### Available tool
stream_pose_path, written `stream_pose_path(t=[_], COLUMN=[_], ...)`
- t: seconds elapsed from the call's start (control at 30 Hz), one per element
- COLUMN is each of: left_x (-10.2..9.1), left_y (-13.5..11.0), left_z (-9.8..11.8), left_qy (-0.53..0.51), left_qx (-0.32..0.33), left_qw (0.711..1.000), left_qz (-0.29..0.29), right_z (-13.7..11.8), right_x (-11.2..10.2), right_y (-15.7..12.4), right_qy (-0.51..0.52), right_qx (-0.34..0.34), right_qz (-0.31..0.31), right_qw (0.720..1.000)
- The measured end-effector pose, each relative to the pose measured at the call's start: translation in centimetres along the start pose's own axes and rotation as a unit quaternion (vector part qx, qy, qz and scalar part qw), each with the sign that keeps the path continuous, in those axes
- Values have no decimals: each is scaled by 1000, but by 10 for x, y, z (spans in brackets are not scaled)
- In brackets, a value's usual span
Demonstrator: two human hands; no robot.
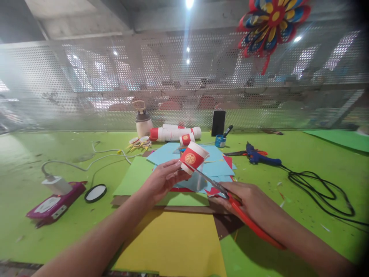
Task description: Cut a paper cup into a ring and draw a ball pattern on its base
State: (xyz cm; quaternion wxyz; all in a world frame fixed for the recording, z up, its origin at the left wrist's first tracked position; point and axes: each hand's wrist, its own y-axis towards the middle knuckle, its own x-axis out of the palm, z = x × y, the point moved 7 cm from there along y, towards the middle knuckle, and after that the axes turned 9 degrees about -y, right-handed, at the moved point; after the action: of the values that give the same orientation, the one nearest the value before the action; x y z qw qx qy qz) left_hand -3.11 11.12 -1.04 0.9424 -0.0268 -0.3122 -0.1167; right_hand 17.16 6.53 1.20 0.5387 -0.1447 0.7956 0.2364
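My left hand (161, 181) is closed round the base of a red paper cup (193, 157) with a white rim and a gold emblem, holding it tilted on its side above sheets of coloured paper. My right hand (253, 202) grips red-handled scissors (230, 200). Their metal blades point up and left, with the tips touching the cup's lower edge. A blue paper sheet (216, 167) lies beneath the cup, and a yellow sheet (175, 246) lies nearest me.
On the green table (302, 173) lie a blue glue gun (261, 157) with a black cord (319, 188), a row of stacked red cups (174, 133), a small blue pot (220, 141), a black box (218, 123), a purple device (54, 204) and a round mirror (95, 193). A mesh screen stands behind.
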Motion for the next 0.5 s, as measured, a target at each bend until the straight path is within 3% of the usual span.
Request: stream_pose_path(t=[0.37,0.5], left_x=[2,1], left_y=[-2,-2], left_z=[4,7], left_qy=[-22,-23], left_qx=[23,43], left_qw=[999,998], left_qz=[16,26], right_z=[-1,2], right_x=[-4,-1], right_y=[-1,2], right_qy=[-29,-17], right_qx=[2,-5], right_qz=[25,7], right_qw=[999,1000])
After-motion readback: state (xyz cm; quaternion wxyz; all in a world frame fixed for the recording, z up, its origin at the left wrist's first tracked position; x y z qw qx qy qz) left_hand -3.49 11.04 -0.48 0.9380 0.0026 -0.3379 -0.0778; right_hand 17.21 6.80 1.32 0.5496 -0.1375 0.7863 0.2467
